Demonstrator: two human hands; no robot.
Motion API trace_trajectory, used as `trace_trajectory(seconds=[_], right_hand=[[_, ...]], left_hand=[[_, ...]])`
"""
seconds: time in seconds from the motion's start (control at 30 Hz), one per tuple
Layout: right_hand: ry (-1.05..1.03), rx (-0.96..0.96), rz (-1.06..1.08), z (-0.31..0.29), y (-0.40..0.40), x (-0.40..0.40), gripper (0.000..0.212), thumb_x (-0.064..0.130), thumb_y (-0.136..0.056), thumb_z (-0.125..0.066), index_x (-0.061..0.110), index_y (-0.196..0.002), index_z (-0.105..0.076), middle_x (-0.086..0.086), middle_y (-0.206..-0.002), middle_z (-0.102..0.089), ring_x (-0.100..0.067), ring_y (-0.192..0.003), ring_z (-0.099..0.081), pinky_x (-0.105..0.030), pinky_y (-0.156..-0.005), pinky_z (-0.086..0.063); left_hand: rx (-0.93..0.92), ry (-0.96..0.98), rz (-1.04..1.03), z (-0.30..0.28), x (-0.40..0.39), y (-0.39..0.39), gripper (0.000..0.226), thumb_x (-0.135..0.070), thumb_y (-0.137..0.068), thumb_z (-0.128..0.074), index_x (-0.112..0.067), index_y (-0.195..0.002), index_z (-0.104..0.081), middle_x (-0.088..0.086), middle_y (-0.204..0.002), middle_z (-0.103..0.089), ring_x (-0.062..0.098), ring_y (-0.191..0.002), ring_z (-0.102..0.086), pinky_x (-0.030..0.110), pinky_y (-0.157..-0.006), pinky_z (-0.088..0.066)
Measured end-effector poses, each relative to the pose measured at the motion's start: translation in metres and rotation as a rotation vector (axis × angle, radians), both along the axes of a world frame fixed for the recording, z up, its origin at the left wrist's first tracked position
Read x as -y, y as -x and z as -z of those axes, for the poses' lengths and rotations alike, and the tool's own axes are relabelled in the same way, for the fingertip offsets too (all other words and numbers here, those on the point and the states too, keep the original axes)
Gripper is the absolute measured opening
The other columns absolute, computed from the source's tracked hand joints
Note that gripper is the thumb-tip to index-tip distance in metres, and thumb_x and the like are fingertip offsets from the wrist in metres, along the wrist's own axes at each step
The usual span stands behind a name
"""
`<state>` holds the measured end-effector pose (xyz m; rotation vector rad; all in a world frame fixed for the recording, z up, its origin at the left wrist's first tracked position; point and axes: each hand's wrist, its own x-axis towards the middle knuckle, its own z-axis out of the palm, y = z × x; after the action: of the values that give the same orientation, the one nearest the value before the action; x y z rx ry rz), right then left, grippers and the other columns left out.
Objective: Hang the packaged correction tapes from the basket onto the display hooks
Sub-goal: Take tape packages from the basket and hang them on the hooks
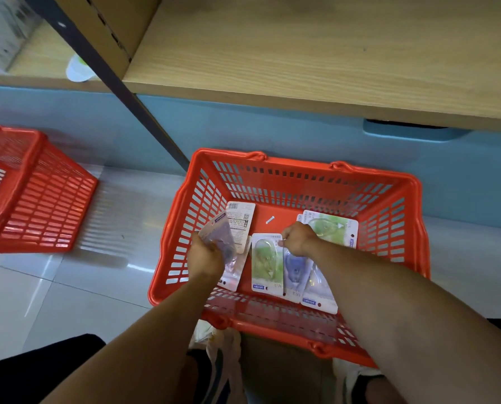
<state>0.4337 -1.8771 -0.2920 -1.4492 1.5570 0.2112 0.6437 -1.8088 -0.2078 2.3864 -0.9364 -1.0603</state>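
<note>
Several packaged correction tapes lie flat on the floor of the red basket (287, 176): a green pack (267, 263) near the middle, a blue pack (296, 272) overlapping its right edge, another green pack (335, 228) toward the far right wall, and a back-side-up pack (240, 218) showing barcode and print at far left. Left hand (207, 256): grip closed round a purple pack (221, 233), lifted clear of the rest, apparently collected for hanging. Right hand (297, 239): fingers curled down at the top edge of the middle packs, seemingly pinching one there; which one cannot be told. Basket stands on the tiled floor (68, 287), just before a pale wooden shelf (301, 68), within easy reach. No display hooks in view. Second red basket (25, 193) stands well apart at left; contents cannot be told.
</note>
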Motion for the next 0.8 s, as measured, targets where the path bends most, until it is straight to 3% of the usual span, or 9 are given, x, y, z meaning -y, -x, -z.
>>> trace_trajectory(seconds=[0.07,0.2,0.27,0.37,0.43,0.5,0.57,0.7,0.8], right_hand=[[0.031,0.108,0.072,-0.005,0.013,0.002,0.027,0.019,-0.09,-0.075,0.02,-0.066,-0.063,-0.004,-0.075,-0.058,-0.017,-0.076,-0.053,-0.023,-0.075,-0.044],[0.101,0.36,0.203,-0.053,0.035,0.022,0.031,0.014,-0.089,-0.076,0.019,-0.063,-0.06,0.013,-0.056,-0.048,-0.002,-0.056,-0.037,-0.022,-0.056,-0.034],[0.17,0.47,0.359,-0.084,0.042,0.032,0.031,0.015,-0.091,-0.074,0.017,-0.063,-0.061,0.015,-0.054,-0.046,0.001,-0.051,-0.036,-0.018,-0.051,-0.031],[0.182,0.576,0.639,-0.118,0.042,0.033,0.014,0.02,-0.091,-0.074,0.016,-0.078,-0.07,0.008,-0.064,-0.06,0.0,-0.049,-0.047,-0.015,-0.046,-0.037],[0.162,0.538,0.751,-0.13,0.036,0.026,0.006,0.021,-0.091,-0.074,0.017,-0.088,-0.071,0.01,-0.058,-0.061,0.003,-0.038,-0.047,-0.014,-0.037,-0.035],[0.177,0.466,0.77,-0.139,0.027,0.016,0.011,0.027,-0.092,-0.073,0.018,-0.086,-0.072,0.012,-0.052,-0.059,-0.001,-0.038,-0.049,-0.018,-0.041,-0.039],[0.201,0.422,0.812,-0.144,0.02,0.007,0.02,0.03,-0.091,-0.074,0.016,-0.077,-0.072,0.002,-0.066,-0.064,-0.012,-0.054,-0.055,-0.027,-0.058,-0.051],[0.132,0.575,0.923,-0.161,0.017,-0.011,0.009,0.017,-0.088,-0.078,0.009,-0.087,-0.074,-0.002,-0.071,-0.062,-0.014,-0.058,-0.055,-0.023,-0.05,-0.049],[0.07,0.559,0.773,-0.168,0.034,-0.02,0.016,0.011,-0.085,-0.079,0.004,-0.099,-0.075,0.0,-0.073,-0.065,-0.011,-0.064,-0.059,-0.02,-0.045,-0.052]], left_hand=[[0.038,-0.008,0.012,-0.002,0.005,-0.001,0.043,-0.008,-0.104,-0.051,0.0,-0.146,-0.044,0.023,-0.135,-0.061,0.043,-0.124,-0.059,0.05,-0.106,-0.049],[-0.085,0.032,-0.05,-0.012,0.014,-0.001,0.043,-0.008,-0.102,-0.056,0.001,-0.144,-0.049,0.017,-0.134,-0.063,0.038,-0.123,-0.061,0.048,-0.106,-0.05],[-0.253,0.079,-0.133,-0.018,0.018,-0.001,0.035,-0.008,-0.1,-0.059,-0.001,-0.134,-0.06,0.012,-0.126,-0.07,0.033,-0.113,-0.069,0.043,-0.092,-0.057],[-0.539,0.15,-0.246,-0.041,0.026,0.011,0.026,0.0,-0.099,-0.059,-0.001,-0.124,-0.065,0.018,-0.103,-0.075,0.025,-0.077,-0.076,0.033,-0.061,-0.061],[-0.693,0.2,-0.308,-0.063,0.031,0.025,0.025,-0.002,-0.103,-0.053,-0.004,-0.123,-0.067,0.013,-0.091,-0.075,0.02,-0.064,-0.073,0.03,-0.056,-0.06],[-0.901,0.196,-0.376,-0.081,0.036,0.034,0.029,-0.022,-0.108,-0.046,-0.011,-0.118,-0.072,0.011,-0.093,-0.079,0.024,-0.074,-0.077,0.033,-0.062,-0.062],[-1.003,0.186,-0.388,-0.09,0.038,0.038,0.037,-0.04,-0.106,-0.052,-0.016,-0.123,-0.073,0.012,-0.11,-0.079,0.032,-0.097,-0.076,0.04,-0.076,-0.064],[-0.693,0.272,-0.349,-0.085,0.033,0.038,0.027,-0.015,-0.09,-0.08,-0.008,-0.115,-0.074,0.012,-0.103,-0.079,0.027,-0.078,-0.073,0.04,-0.073,-0.061],[-0.697,0.333,-0.421,-0.087,0.031,0.033,0.032,-0.008,-0.089,-0.081,-0.004,-0.119,-0.07,0.016,-0.107,-0.077,0.031,-0.084,-0.075,0.046,-0.077,-0.064]])
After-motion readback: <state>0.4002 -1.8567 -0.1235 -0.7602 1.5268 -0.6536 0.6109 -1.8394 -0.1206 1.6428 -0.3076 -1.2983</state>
